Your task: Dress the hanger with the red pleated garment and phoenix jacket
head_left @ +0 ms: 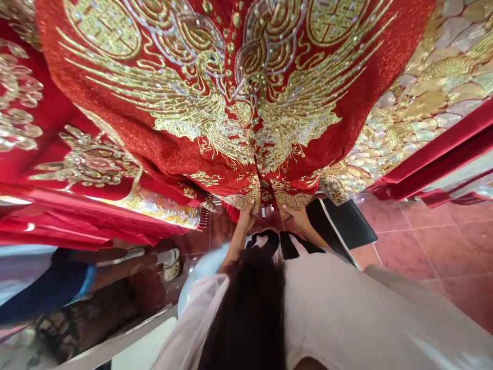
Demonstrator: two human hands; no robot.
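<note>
A red garment [231,103] with gold and silver phoenix embroidery fills the top of the view, with a central seam running down to its edge. My left hand [246,211] pinches the embroidered edge just left of the seam. My right hand [297,216] grips the edge just right of it. Both hands are closed on the cloth, close together. My white sleeve [200,313] and dark hair [250,308] cover the lower middle.
More red embroidered cloth [77,159] hangs at the left and a scale-patterned gold panel [423,87] at the right. Another person's legs in white shoes [169,262] show at the left. A black seat [346,221] stands on the red tile floor [423,241].
</note>
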